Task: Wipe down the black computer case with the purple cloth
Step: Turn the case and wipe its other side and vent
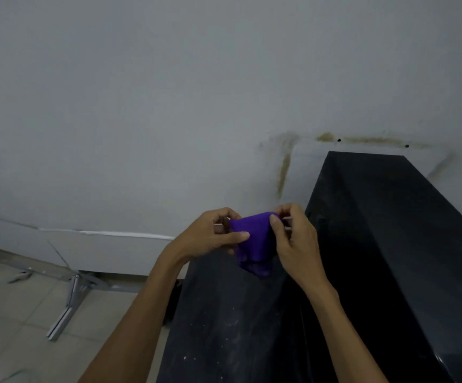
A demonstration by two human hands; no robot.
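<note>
A small purple cloth (pixel 255 239) hangs bunched between both my hands, in the air above the black computer case (pixel 384 244). My left hand (pixel 213 233) pinches its left edge with thumb and fingers. My right hand (pixel 293 239) pinches its upper right corner. The case is tall and glossy, fills the lower right of the view, and its near left surface (pixel 224 327) is speckled with pale dust. The cloth's lower tip hangs close to the case; contact cannot be told.
A grey wall (pixel 169 106) with brown stains stands right behind the case. On the tiled floor (pixel 11 313) at the left lies a metal bracket (pixel 66 308) near the cracked baseboard.
</note>
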